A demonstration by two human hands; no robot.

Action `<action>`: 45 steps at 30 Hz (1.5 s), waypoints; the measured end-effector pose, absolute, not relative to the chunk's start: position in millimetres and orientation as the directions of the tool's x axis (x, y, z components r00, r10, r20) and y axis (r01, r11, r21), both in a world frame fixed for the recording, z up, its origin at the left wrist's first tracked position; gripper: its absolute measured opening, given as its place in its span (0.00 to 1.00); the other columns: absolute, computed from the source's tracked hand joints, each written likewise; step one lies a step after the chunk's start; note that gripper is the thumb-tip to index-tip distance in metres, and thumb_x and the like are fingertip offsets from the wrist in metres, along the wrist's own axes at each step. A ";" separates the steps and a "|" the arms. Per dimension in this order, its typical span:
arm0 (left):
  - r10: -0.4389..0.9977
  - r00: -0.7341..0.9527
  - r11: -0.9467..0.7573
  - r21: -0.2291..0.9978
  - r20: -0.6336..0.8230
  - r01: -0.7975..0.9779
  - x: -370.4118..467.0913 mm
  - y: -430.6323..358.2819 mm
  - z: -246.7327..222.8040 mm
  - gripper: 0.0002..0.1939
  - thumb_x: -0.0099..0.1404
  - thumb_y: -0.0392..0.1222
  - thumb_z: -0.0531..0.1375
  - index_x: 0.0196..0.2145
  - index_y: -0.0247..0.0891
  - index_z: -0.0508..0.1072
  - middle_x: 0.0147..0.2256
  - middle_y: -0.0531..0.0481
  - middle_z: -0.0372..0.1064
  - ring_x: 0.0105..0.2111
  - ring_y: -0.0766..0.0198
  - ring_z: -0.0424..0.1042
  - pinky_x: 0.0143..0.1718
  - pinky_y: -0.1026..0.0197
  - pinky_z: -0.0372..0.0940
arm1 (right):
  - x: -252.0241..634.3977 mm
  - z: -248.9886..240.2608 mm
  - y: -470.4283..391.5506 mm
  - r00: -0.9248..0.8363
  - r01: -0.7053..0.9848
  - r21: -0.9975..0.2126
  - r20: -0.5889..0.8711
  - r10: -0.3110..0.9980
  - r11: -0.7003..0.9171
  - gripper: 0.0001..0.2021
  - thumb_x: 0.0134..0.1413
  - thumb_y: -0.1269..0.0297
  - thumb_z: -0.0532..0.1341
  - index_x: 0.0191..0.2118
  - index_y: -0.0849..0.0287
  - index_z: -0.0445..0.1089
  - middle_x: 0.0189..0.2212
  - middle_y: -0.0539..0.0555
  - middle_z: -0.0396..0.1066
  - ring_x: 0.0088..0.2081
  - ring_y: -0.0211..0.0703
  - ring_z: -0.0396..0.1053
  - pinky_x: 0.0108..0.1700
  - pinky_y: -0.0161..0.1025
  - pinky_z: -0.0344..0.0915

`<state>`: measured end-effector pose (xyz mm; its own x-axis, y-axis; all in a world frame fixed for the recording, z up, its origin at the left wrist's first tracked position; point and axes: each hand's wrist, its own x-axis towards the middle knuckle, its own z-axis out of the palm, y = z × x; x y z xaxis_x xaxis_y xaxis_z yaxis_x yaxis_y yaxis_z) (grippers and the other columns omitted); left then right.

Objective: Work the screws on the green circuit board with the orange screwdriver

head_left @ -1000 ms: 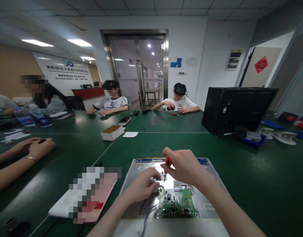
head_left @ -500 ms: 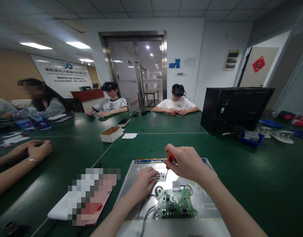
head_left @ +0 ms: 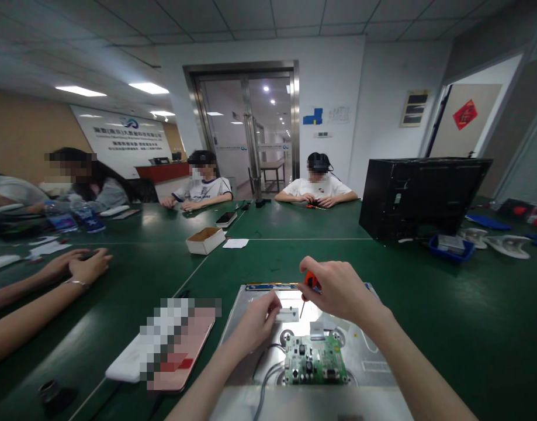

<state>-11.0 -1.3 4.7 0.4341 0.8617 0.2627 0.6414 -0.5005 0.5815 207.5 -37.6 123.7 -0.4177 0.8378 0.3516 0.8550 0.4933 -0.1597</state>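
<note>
A silvery metal display panel (head_left: 360, 365) lies on the green table in front of me, with a green circuit board (head_left: 314, 359) on it and grey cables at the board's left side. In my right hand (head_left: 345, 289) is a screwdriver (head_left: 311, 280) with an orange handle. Its thin shaft points down beside a small bracket (head_left: 288, 314) on the panel. My left hand (head_left: 260, 320) is just left of that bracket, fingers curled and thumb against them. Whether something small is pinched there is hidden.
A black monitor casing (head_left: 426, 199) and a blue tray (head_left: 450, 248) stand at the right. Two phones, one of them pink (head_left: 191, 345), lie left of the panel. Beyond is an open white box (head_left: 205, 241). A co-worker's hands (head_left: 88, 266) rest at the left; others sit across the table.
My left hand has lifted slightly off the bracket, its fingers curling in. The screwdriver has shifted a little right of the bracket. The whole view has turned slightly left.
</note>
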 end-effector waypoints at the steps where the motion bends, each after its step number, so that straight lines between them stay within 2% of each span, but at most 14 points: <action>1: 0.859 0.438 -0.505 0.582 0.266 0.637 -12.4 -2.2 8.4 0.06 0.65 0.33 0.51 0.31 0.38 0.66 0.31 0.49 0.70 0.31 0.59 0.69 0.34 0.61 0.60 | 207.8 124.5 -38.5 -0.416 0.856 -0.162 0.348 0.841 0.490 0.09 0.63 0.60 0.64 0.44 0.58 0.67 0.31 0.54 0.79 0.31 0.50 0.76 0.28 0.36 0.48; 6: 0.822 0.515 -0.554 0.552 0.244 0.623 -17.4 -17.6 24.6 0.07 0.65 0.32 0.50 0.31 0.38 0.65 0.31 0.50 0.69 0.31 0.60 0.66 0.34 0.61 0.58 | 209.6 127.8 -43.3 -0.410 0.851 -0.197 0.331 0.850 0.487 0.08 0.63 0.61 0.63 0.44 0.57 0.67 0.30 0.54 0.78 0.30 0.48 0.76 0.28 0.36 0.50; 10: 0.824 0.544 -0.528 0.561 0.157 0.638 -19.4 -47.2 29.2 0.07 0.66 0.30 0.50 0.33 0.38 0.65 0.34 0.49 0.69 0.33 0.60 0.66 0.34 0.62 0.58 | 214.2 124.9 -47.8 -0.407 0.842 -0.222 0.339 0.848 0.492 0.08 0.62 0.62 0.63 0.44 0.56 0.67 0.30 0.53 0.78 0.29 0.47 0.75 0.29 0.36 0.52; 12: 0.836 0.537 -0.499 0.561 0.110 0.661 -19.1 -63.4 27.2 0.07 0.65 0.29 0.51 0.34 0.38 0.65 0.34 0.49 0.68 0.34 0.60 0.66 0.35 0.62 0.58 | 217.9 119.3 -51.2 -0.398 0.822 -0.274 0.352 0.847 0.500 0.08 0.61 0.62 0.64 0.43 0.55 0.67 0.29 0.51 0.78 0.29 0.46 0.74 0.29 0.37 0.54; 17: 0.859 0.512 -0.423 0.582 0.012 0.695 -17.4 -87.8 8.7 0.08 0.62 0.27 0.53 0.34 0.37 0.66 0.36 0.48 0.69 0.35 0.60 0.66 0.35 0.62 0.57 | 230.0 89.5 -59.3 -0.273 0.677 -0.576 0.383 0.883 0.459 0.07 0.61 0.59 0.62 0.42 0.55 0.67 0.24 0.48 0.73 0.24 0.42 0.69 0.28 0.36 0.59; 20: 0.857 0.514 -0.424 0.610 0.031 0.670 -17.0 -89.2 -4.1 0.09 0.60 0.25 0.54 0.33 0.37 0.68 0.33 0.50 0.68 0.33 0.61 0.66 0.34 0.63 0.57 | 235.8 66.1 -58.3 -0.113 0.525 -0.757 0.390 0.914 0.388 0.10 0.61 0.54 0.60 0.39 0.56 0.67 0.23 0.48 0.70 0.23 0.41 0.67 0.25 0.35 0.60; 23: 0.857 0.511 -0.432 0.633 0.067 0.642 -15.7 -87.3 -8.2 0.09 0.60 0.25 0.55 0.32 0.37 0.69 0.32 0.50 0.69 0.33 0.62 0.67 0.35 0.64 0.57 | 236.9 47.1 -55.4 0.029 0.388 -0.856 0.382 0.924 0.342 0.15 0.58 0.48 0.60 0.38 0.56 0.67 0.23 0.47 0.67 0.21 0.40 0.64 0.23 0.35 0.60; 26: 0.857 0.507 -0.438 0.642 0.088 0.629 -13.3 -87.6 -3.7 0.10 0.63 0.25 0.54 0.33 0.36 0.71 0.34 0.49 0.70 0.34 0.61 0.69 0.35 0.64 0.57 | 233.5 36.5 -54.8 0.087 0.333 -0.878 0.390 0.917 0.342 0.18 0.57 0.45 0.60 0.38 0.56 0.67 0.24 0.48 0.67 0.21 0.39 0.63 0.22 0.35 0.60; 34: 0.843 0.529 -0.460 0.637 0.094 0.619 -7.9 -95.3 3.4 0.15 0.62 0.22 0.52 0.34 0.37 0.73 0.40 0.47 0.72 0.39 0.59 0.72 0.40 0.63 0.60 | 226.8 27.7 -52.1 0.139 0.383 -0.857 0.423 0.896 0.345 0.17 0.56 0.46 0.60 0.36 0.55 0.67 0.21 0.47 0.67 0.20 0.40 0.64 0.22 0.35 0.58; 39: 0.865 0.495 -0.431 0.628 0.083 0.648 -6.4 -93.6 2.4 0.11 0.64 0.26 0.53 0.37 0.38 0.71 0.39 0.46 0.74 0.39 0.58 0.72 0.41 0.61 0.62 | 224.3 24.5 -50.2 0.120 0.404 -0.839 0.443 0.888 0.364 0.14 0.57 0.48 0.61 0.35 0.55 0.67 0.21 0.47 0.67 0.20 0.40 0.63 0.22 0.35 0.58; 45: 0.850 0.522 -0.444 0.630 0.071 0.637 -6.9 -89.2 3.3 0.10 0.65 0.28 0.54 0.35 0.38 0.73 0.39 0.47 0.74 0.40 0.58 0.72 0.42 0.61 0.62 | 218.0 22.8 -50.4 0.134 0.414 -0.826 0.472 0.871 0.384 0.13 0.56 0.50 0.60 0.32 0.54 0.65 0.20 0.47 0.66 0.21 0.40 0.64 0.25 0.36 0.61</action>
<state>-6.9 -89.2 3.3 0.5224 0.8498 0.0708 0.6369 -0.4440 0.6303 218.0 -50.4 22.8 0.1339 0.8713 0.4722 0.4137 0.3839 -0.8256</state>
